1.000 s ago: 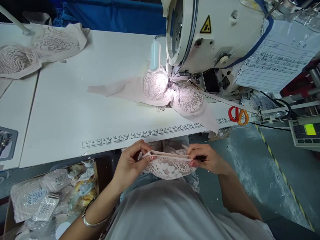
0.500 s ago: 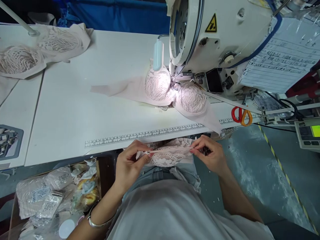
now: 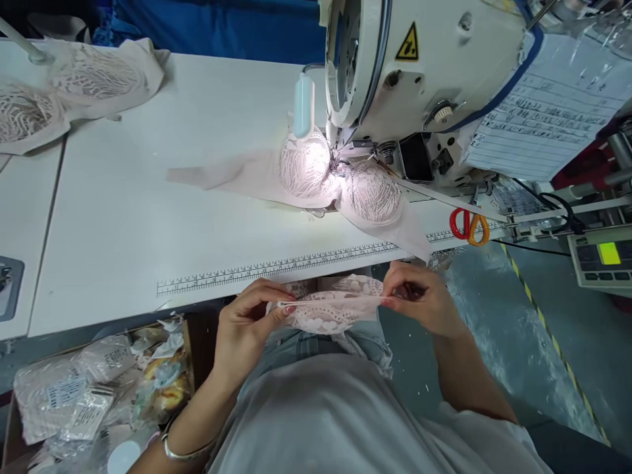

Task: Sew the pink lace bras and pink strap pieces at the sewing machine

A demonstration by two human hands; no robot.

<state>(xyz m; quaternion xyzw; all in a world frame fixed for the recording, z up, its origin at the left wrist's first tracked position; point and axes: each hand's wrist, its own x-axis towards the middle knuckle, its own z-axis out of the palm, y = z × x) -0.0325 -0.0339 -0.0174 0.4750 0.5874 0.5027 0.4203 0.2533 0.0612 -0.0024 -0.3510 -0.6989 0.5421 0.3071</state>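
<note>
Pinched and held straight, with the left hand [image 3: 247,329] and the right hand [image 3: 424,299], the edge of a pale pink lace piece [image 3: 326,318] above the lap [image 3: 291,352], just beside a white table [image 3: 118,224] with a bra [image 3: 370,194] spread at the sewing machine [image 3: 454,66] and scissor handles [image 3: 467,222] by the right end of a printed ruler [image 3: 276,268].

This is a sewing workshop, by its look a garment factory floor. A bulky industrial machine [image 3: 434,59] with a warning sticker [image 3: 408,43] stands on a white bench [image 3: 118,210], a bra [image 3: 296,174] lit brightly under its needle area. A second bra [image 3: 93,79] lies at the far left, and lace [image 3: 330,306] is being handled at the bench's front edge. A printed ruler [image 3: 296,262], scissors [image 3: 469,227], a handwritten sheet [image 3: 538,125] and a control panel [image 3: 605,257] point to production work, as does the striped line [image 3: 536,313] on the green floor [image 3: 478,316].
</note>
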